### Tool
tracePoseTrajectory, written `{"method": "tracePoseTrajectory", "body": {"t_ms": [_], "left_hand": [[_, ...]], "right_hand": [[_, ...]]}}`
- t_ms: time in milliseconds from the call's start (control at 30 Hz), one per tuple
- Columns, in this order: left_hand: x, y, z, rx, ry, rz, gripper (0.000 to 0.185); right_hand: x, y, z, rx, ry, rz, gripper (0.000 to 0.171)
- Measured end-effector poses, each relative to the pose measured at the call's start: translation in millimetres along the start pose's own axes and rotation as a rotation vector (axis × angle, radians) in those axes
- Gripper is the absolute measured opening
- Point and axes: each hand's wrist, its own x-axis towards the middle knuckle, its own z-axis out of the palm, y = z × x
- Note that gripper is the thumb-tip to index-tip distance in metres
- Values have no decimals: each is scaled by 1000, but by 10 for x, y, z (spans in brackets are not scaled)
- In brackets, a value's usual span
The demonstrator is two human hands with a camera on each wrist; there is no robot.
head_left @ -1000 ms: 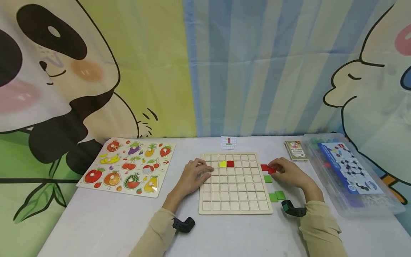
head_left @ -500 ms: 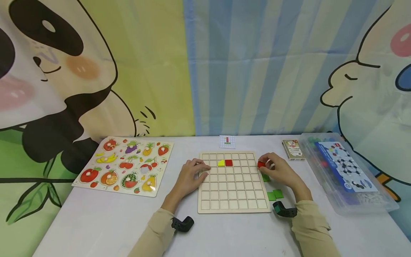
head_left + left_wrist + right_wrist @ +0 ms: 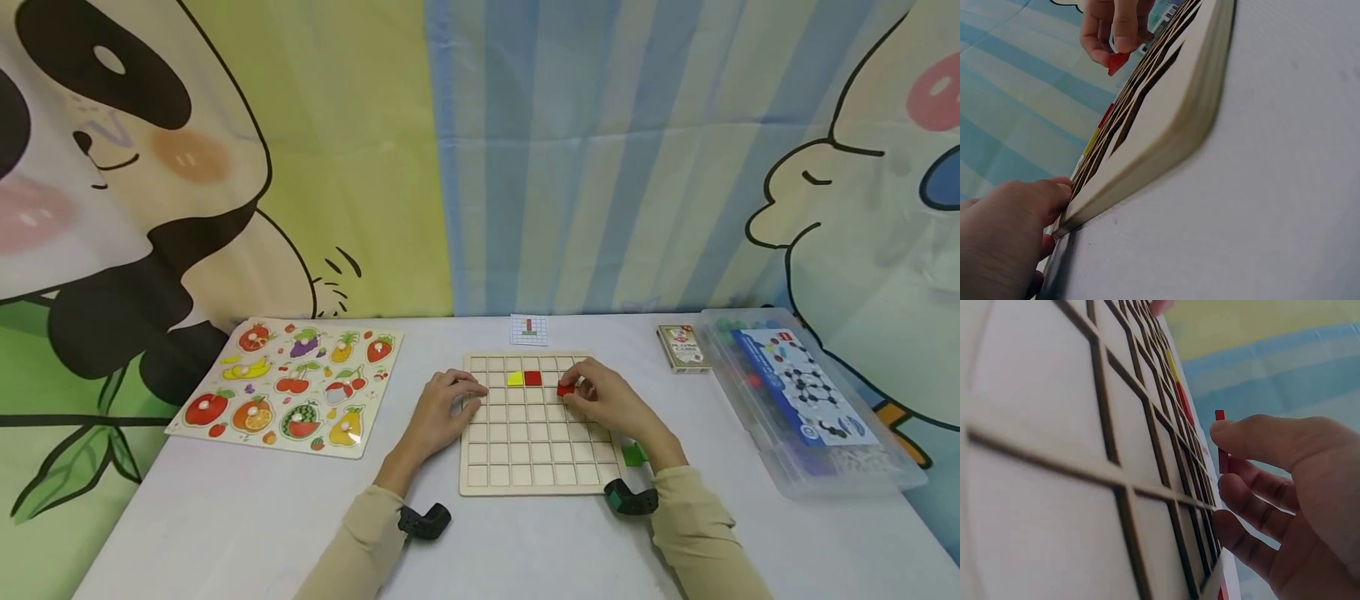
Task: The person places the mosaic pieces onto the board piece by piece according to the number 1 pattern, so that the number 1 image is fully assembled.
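My right hand (image 3: 603,396) pinches a small red square tile (image 3: 566,390) between thumb and fingers over the right part of the wooden grid board (image 3: 528,490). In the right wrist view the tile (image 3: 1220,464) stands on edge in the fingers, apart from the grid. My left hand (image 3: 438,412) holds the board's left edge; in the left wrist view its thumb lies on the rim, with fingertips lower at the side. In the upper rows a yellow tile (image 3: 515,379) and a red tile (image 3: 532,378) sit side by side in their cells.
Green tiles (image 3: 634,455) lie beside the board's right edge, partly hidden by the right arm. Behind the board is a small pattern card (image 3: 528,330). A fruit puzzle board (image 3: 285,387) lies left; a card box (image 3: 682,348) and clear plastic case (image 3: 817,408) stand right.
My right hand has picked up a red tile from beside the board's right edge and moved left over the grid with it. The left hand has stayed at the board's left edge.
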Motion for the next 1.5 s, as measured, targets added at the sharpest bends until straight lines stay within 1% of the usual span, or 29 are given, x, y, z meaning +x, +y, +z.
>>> {"method": "tracePoseTrajectory", "body": {"t_ms": [133,333,467,633,867,1167,1367,1500], "left_hand": [[5,-11,10,9,-4,6,14],[8,-15,25,24,4,16,14],[3,-18,22,27,7,17,14],[-1,-18,21,30,6,18,14],[13,-13,19,30,-16,3,15],[5,-11,10,34,-11,-8,14],[2,-11,8,36,-24,-18,15],[2,-4,4,36,-27,-17,14]], "right_hand": [[20,-46,52,12,-30,-5,17],[66,-109,131,-2,-28,4,16],[125,-159,196,-16,-36,-36,14],[178,-195,263,-35,-43,-55,13],[201,-219,288,-75,-49,-39,13],[213,-208,307,-105,-49,-52,12],[213,-199,310,-80,-46,-56,12],[207,-185,303,-51,-47,-41,11]]}}
